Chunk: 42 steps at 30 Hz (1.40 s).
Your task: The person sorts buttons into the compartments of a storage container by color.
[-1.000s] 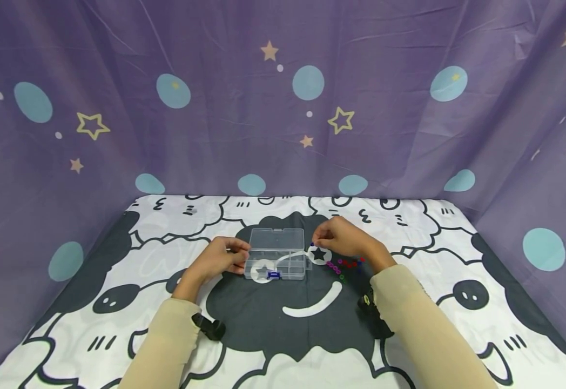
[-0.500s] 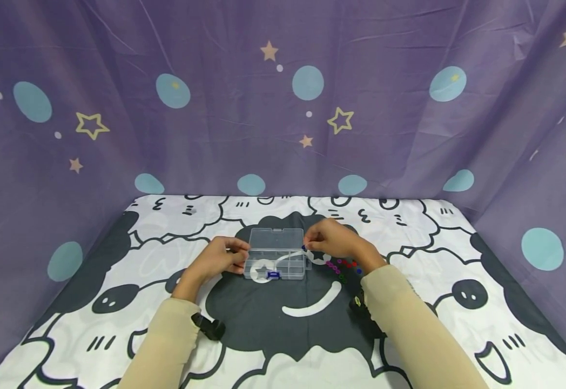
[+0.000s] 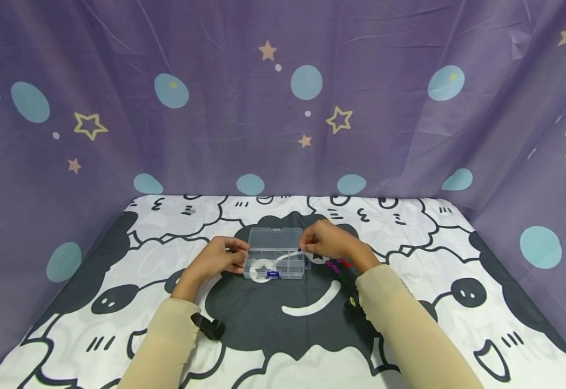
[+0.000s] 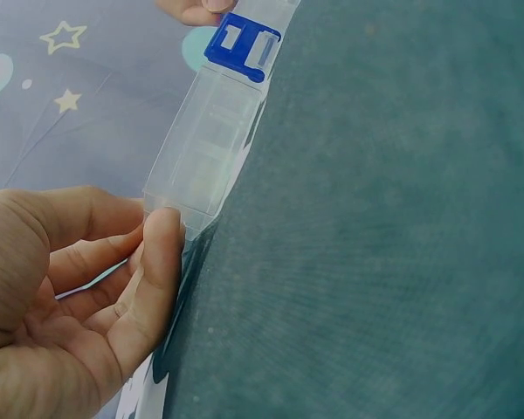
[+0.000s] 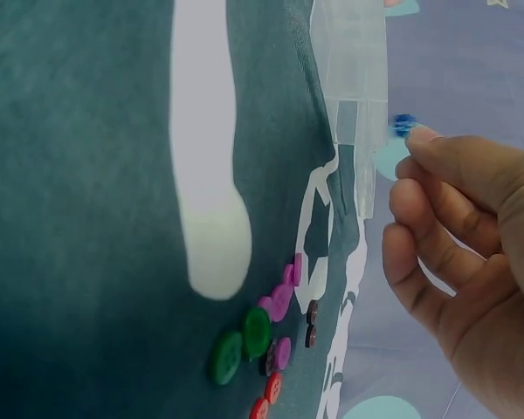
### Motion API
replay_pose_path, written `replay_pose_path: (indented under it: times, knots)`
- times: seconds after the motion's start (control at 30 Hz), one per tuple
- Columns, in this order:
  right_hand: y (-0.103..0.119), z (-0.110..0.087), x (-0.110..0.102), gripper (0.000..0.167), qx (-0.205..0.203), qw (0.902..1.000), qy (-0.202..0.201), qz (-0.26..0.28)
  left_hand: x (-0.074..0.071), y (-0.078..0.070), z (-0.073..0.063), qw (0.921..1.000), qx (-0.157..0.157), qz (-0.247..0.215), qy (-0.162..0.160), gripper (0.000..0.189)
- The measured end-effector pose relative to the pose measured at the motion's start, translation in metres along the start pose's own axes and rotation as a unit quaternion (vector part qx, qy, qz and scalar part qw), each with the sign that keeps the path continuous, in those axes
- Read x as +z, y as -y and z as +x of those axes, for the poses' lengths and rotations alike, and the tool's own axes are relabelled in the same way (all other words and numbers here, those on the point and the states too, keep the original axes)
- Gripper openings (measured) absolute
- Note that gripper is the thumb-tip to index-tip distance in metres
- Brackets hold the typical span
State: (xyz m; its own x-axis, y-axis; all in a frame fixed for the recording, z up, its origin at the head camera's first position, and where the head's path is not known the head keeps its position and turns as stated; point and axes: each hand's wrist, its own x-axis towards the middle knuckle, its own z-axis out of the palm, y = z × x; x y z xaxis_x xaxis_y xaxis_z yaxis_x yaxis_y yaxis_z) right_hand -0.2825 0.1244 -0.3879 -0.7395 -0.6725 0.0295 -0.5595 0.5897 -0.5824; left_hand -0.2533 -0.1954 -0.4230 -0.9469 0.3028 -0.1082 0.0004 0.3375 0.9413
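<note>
A clear plastic compartment box (image 3: pixel 275 239) lies with its lid raised at the back and a blue latch (image 4: pixel 243 47) on its front. My left hand (image 3: pixel 219 256) holds the box's left end between thumb and fingers, seen closely in the left wrist view. Over the right end of the box, my right hand (image 3: pixel 330 240) pinches a small blue button (image 5: pixel 403 125) between thumb and index finger. The other fingers of that hand (image 5: pixel 472 227) are loosely curled. In the head view the button (image 3: pixel 300 249) shows just at the fingertips.
Right of the box lie several loose buttons: purple ones (image 5: pixel 280 302), green ones (image 5: pixel 256 331), red ones (image 5: pixel 272 387) and dark ones (image 5: pixel 312 312). The cloth (image 3: pixel 263 308) beneath has a cartoon print. A purple curtain (image 3: pixel 244 140) hangs behind.
My right hand has moved left with the blue button, from beside the box to over its right end. The left hand has stayed at the box's left end.
</note>
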Motion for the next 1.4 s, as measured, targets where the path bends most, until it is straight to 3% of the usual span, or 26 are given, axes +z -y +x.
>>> replay_pose_path:
  times: [0.43,0.97,1.2,1.4]
  knots:
    - [0.0,-0.014,-0.009,0.012,0.026,0.9995,-0.014,0.008,0.001,-0.001,0.0,1.0,-0.002,-0.002,-0.001,0.031]
    - [-0.022,-0.044,-0.026,0.009,0.021,0.999,-0.039,-0.001,-0.001,0.0,0.002,0.9998,-0.013,0.006,-0.013,0.028]
    - [-0.032,-0.059,-0.032,0.011,0.045,0.9981,-0.032,-0.026,-0.002,-0.001,0.0,0.9998,-0.004,0.015,-0.009,0.031]
    - [-0.044,-0.073,-0.034,0.008,0.061,0.9977,-0.027,-0.012,0.001,-0.004,-0.001,0.9999,-0.003,0.011,-0.004,0.032]
